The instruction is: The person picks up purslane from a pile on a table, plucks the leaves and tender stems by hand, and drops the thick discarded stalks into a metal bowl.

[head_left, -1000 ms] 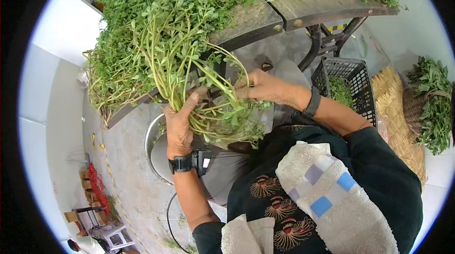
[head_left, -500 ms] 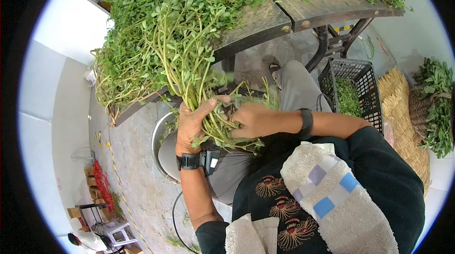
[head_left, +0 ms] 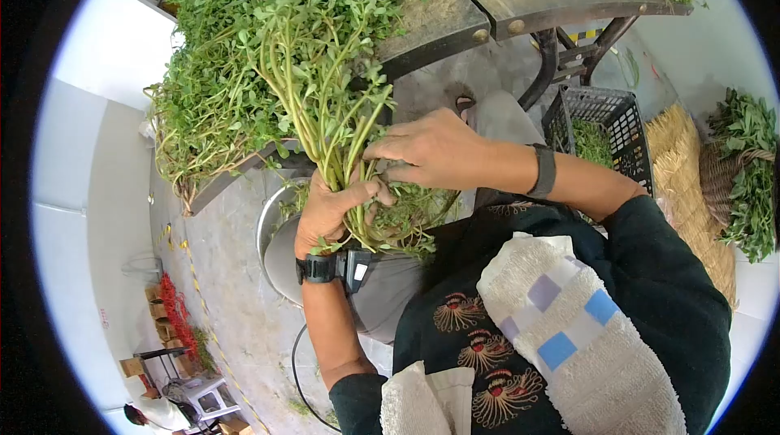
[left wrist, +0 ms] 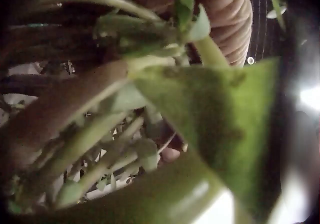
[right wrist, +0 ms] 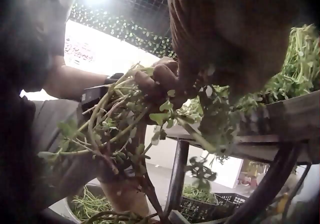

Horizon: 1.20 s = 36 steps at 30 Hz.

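Observation:
In the head view, my left hand (head_left: 329,212) grips the lower stems of a bunch of purslane (head_left: 305,102), its thumb across them. The leafy tops fan upward over the table edge, and loose stems trail below the fist toward the lap. From the right, my right hand (head_left: 439,149) reaches into the bunch just above the left thumb, its fingers pinching at stems there. Blurred stems and a large leaf (left wrist: 215,129) fill the left wrist view. Leafy sprigs (right wrist: 205,129) hang below my right hand in the right wrist view.
A thick heap of greens (head_left: 219,53) covers the wooden table (head_left: 439,25). Below the left forearm stands a metal basin (head_left: 262,228). To the right are a black plastic crate (head_left: 561,114) with greens, a straw mat (head_left: 682,191) and a wicker basket (head_left: 717,191).
My right hand went from pulling stems out to the right, down beside the left fist, then back up to the stems above the left thumb. The left hand keeps its grip.

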Available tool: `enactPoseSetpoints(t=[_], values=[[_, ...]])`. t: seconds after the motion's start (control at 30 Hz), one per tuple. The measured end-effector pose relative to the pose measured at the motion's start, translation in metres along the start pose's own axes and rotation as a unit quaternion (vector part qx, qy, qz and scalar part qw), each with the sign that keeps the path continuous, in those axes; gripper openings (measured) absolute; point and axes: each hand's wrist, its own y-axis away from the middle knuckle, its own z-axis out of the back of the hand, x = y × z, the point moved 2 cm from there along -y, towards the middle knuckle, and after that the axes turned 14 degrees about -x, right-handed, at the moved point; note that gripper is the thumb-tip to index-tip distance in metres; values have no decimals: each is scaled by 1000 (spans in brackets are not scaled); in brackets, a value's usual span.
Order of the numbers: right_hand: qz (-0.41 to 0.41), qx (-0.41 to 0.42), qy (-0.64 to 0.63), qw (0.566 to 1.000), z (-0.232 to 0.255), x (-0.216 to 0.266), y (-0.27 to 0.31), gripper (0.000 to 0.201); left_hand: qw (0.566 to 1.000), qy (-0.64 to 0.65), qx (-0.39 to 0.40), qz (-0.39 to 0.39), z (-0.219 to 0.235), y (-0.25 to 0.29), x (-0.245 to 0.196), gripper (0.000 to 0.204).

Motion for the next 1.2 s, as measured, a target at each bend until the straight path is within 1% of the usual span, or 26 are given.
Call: enactPoseSetpoints(t=[0.1,0.17,0.2,0.23,0.27,0.33,0.37,0.43,0.47,0.5,0.53,0.57,0.6,0.63,0.7,0.73,0.77,0.83,0.87,0.9,0.97,1.0,1.07,1.13,1.17,1.2], values=[[6,8,31,999,-2,-2,1,25,1000,23,-1,-8,1,-1,2,45],[7,9,50,999,-2,-4,1,21,998,50,26,-18,-2,-1,0,50],[2,24,52,998,-2,-5,3,19,1000,21,22,-7,-2,-1,-1,50],[-3,38,53,998,-1,-6,4,18,999,23,21,-7,-3,-1,0,50],[-3,40,52,998,1,-7,4,18,998,58,14,-2,-4,-2,1,46],[-52,13,60,997,9,-14,0,19,993,116,4,16,2,-5,7,40],[-53,13,60,997,13,-17,-1,19,993,116,4,16,7,-6,11,40],[-115,-45,83,989,23,-24,-3,18,992,127,-24,10,12,-8,14,44],[-116,-47,85,989,25,-26,-4,18,993,118,-14,20,12,-8,12,48],[-133,-68,90,985,27,-28,-4,18,993,117,-12,19,10,-7,11,48],[-150,-89,94,980,28,-30,-5,18,995,97,-19,5,8,-6,11,51],[-150,-90,94,980,28,-29,-6,18,997,77,-27,-10,6,-6,11,54],[-174,-96,94,975,26,-28,-7,18,997,76,-27,-10,5,-7,13,54],[-199,-103,93,970,25,-28,-7,19,997,47,-39,-42,5,-8,17,57],[-205,-110,86,969,18,-27,-8,19,993,-10,-61,-105,7,-11,22,63],[-209,-115,79,968,15,-28,-7,19,993,-12,-60,-103,6,-12,20,63],[-211,-116,79,967,15,-28,-6,19,995,-16,-52,-85,4,-13,17,55],[-206,-89,100,969,13,-29,-4,20,998,-21,-39,-49,2,-14,13,40],[-206,-88,100,970,15,-30,-2,20,997,7,-68,-41,4,-15,16,25],[-205,-77,94,971,18,-31,2,21,997,9,-69,-41,3,-14,15,25],[-201,-65,88,974,26,-33,6,22,993,44,-103,-46,0,-13,10,20],[-185,-65,86,977,29,-31,9,22,993,45,-82,-71,2,-17,14,18],[-170,-65,85,980,34,-29,13,22,994,32,-88,-61,1,-15,12,17],[-180,-77,39,980,38,-28,16,25,994,17,-92,-50,0,-15,12,16],[-182,-78,39,979,37,-30,18,25,994,19,-98,-51,0,-15,12,16],[-184,-117,-3,976,36,-32,20,26,993,22,-105,-52,1,-14,12,15]])
